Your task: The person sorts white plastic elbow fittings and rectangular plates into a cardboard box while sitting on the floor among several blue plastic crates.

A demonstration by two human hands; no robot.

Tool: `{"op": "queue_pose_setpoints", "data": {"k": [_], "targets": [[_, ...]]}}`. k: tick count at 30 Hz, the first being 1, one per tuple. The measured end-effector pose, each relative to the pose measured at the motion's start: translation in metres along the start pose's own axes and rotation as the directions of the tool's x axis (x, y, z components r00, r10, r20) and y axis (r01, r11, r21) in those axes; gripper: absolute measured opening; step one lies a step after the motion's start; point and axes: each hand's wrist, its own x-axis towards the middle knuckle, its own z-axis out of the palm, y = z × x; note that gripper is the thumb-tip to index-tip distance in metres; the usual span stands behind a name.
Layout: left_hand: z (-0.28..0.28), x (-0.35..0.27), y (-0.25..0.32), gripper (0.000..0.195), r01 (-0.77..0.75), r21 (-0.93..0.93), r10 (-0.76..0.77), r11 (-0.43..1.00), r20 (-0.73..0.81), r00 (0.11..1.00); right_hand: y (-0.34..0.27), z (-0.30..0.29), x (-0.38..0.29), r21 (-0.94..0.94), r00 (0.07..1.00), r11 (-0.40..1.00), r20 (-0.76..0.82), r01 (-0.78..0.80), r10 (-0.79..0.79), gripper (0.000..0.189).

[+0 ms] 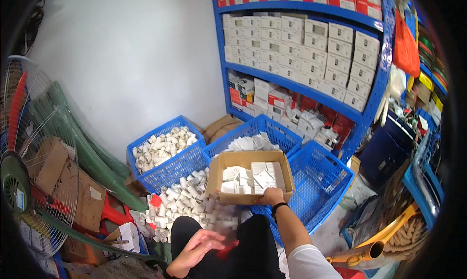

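An open cardboard box (pixel 233 198) in front of me leans on the blue crates. In it, stacks of flat white square pieces (pixel 268 171) fill the right side, and looser white pieces (pixel 233 178) lie on the left. My right hand (pixel 271 197) grips the box's near wall, with a dark band on the wrist. Over my lap, my left hand (pixel 197 246) is held with its fingers extended, nothing visible in it. Behind the box, a blue plastic crate (pixel 286 131) carries more flat white pieces (pixel 251 142).
White PVC pipe fittings (pixel 182 202) are heaped on the floor, with white elbows in another crate (pixel 171 175). A mesh crate (pixel 321 191) stands right. Blue shelving (pixel 292 85) holds boxed goods (pixel 317 54). A caged fan (pixel 16 180) stands left, a yellow pipe (pixel 375 248) right.
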Motion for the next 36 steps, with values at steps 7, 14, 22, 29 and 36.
{"op": "queue_pose_setpoints", "data": {"k": [7,14,22,29,36], "targets": [[0.019,-0.017,0.042,0.021,-0.172,-0.187,0.152,0.967,-0.116,0.981,0.007,0.008,0.002,-0.025,1.0,1.0,0.004,-0.008,0.008,0.075],[0.008,-0.015,0.07,0.024,-0.383,-0.611,0.318,0.693,-0.218,0.923,0.015,0.016,0.008,-0.103,0.989,0.988,0.098,0.117,-0.107,0.054],[0.026,0.074,0.054,0.019,-0.138,-0.771,-0.045,0.621,-0.211,0.976,0.022,0.013,0.0,-0.031,0.996,0.997,0.052,0.072,-0.07,0.039],[-0.015,0.197,0.003,0.011,-0.06,-0.617,-0.072,0.785,-0.187,0.98,0.023,0.02,0.0,-0.02,0.997,0.998,0.053,0.064,-0.063,0.032],[-0.038,0.224,-0.039,0.012,-0.054,-0.806,-0.234,0.59,-0.234,0.943,0.021,0.022,-0.003,-0.012,0.994,0.996,0.06,0.092,-0.091,0.023]]}}
